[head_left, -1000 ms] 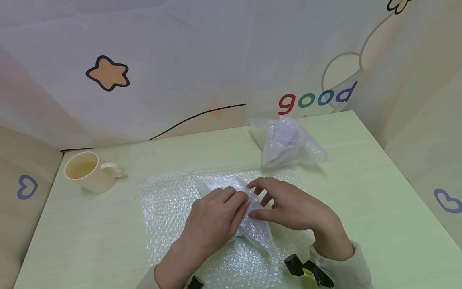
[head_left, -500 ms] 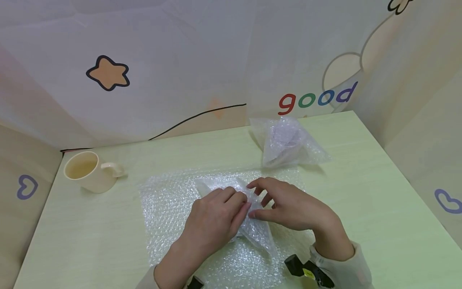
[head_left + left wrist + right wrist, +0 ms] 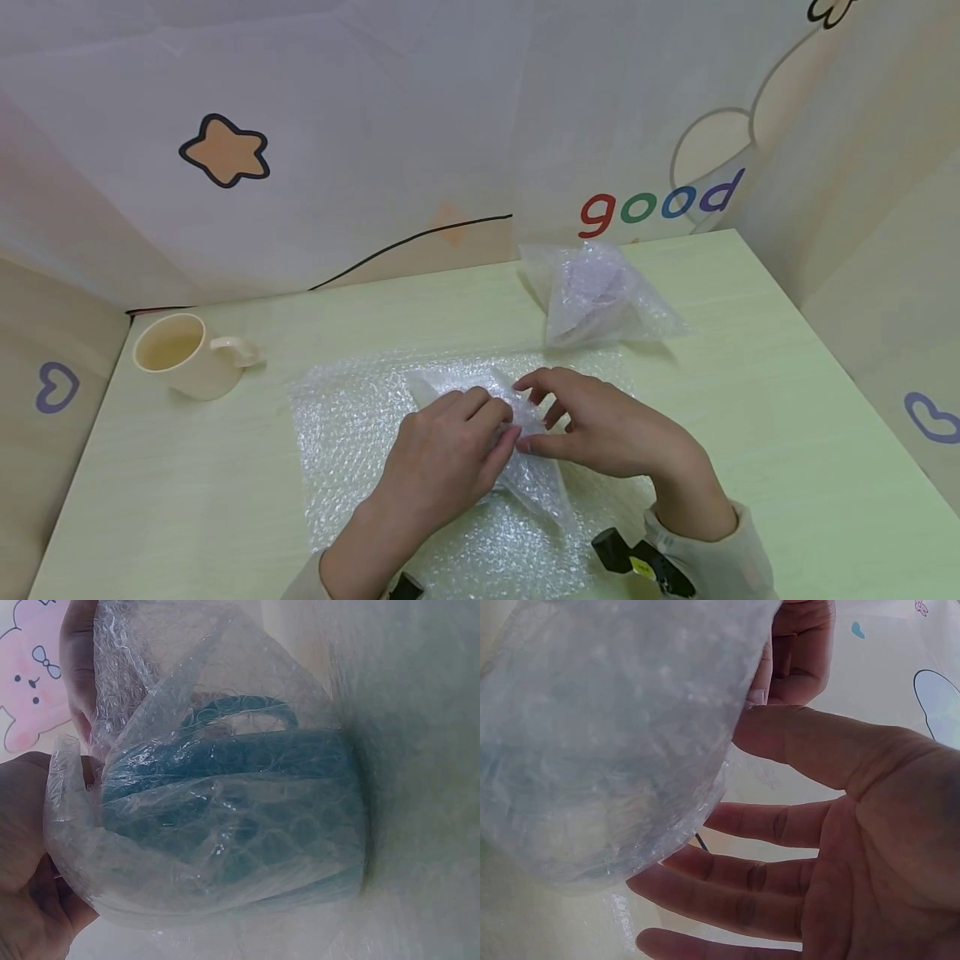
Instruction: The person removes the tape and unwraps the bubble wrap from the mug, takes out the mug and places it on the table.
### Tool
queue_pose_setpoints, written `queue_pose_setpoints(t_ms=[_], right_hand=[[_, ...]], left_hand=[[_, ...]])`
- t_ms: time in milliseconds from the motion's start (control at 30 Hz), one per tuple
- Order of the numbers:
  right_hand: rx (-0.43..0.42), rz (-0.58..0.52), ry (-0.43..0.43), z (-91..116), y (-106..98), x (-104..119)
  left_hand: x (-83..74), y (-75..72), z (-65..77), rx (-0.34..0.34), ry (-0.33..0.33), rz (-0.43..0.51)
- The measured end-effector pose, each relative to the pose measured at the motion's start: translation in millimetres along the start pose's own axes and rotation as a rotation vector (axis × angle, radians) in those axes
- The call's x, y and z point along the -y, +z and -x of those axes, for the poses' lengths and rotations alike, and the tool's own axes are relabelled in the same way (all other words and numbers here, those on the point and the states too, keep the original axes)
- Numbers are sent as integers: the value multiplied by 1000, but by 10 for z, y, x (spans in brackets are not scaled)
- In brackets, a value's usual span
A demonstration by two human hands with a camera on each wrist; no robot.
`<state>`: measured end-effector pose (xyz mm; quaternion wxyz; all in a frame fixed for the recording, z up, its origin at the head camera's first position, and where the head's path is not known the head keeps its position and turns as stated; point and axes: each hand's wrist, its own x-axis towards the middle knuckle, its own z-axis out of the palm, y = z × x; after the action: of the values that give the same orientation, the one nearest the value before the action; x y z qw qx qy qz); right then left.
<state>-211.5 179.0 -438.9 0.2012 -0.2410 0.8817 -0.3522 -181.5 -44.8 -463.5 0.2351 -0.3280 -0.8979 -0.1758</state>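
Note:
A teal mug [image 3: 315, 761], its handle showing through, is wrapped in bubble wrap [image 3: 225, 825] in the left wrist view. From above, the gathered wrap [image 3: 534, 483] hides the mug. My left hand [image 3: 446, 450] curls over the top of this bundle and pinches the wrap between thumb and fingers. On the bundle's right side, my right hand [image 3: 607, 425] has its fingers spread, with a gap between thumb and forefinger. Its thumb touches the wrap's edge in the right wrist view, while its fairly straight fingers [image 3: 761, 911] lie along the wrap.
A flat bubble wrap sheet [image 3: 352, 425] lies under the bundle on the pale green table [image 3: 810, 450]. A cream mug [image 3: 206, 367] stands at the left. Another bubble-wrapped bundle [image 3: 600, 300] sits at the back right, near the printed backdrop [image 3: 390, 125].
The left thumb and fingertips have shifted slightly on the wrap, and the gap between them looks a little wider. The right hand and the other things stay in place.

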Motion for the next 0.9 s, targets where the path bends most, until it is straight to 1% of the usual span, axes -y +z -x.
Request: queue_pose_setpoints(t_ms=[367,533,767,900], right_hand=[[10,-10,3,0,-10,-5],[21,-23,22,-2,-4,-12],[-5,-7,-11,-20,10,-19],[-13,-4,-3,-26,18,-11]], left_hand=[[3,9,-5,-18,3,2],[4,12,-3,-24,4,1],[4,5,-5,-10,2,5],[4,7,-3,-8,-2,2]])
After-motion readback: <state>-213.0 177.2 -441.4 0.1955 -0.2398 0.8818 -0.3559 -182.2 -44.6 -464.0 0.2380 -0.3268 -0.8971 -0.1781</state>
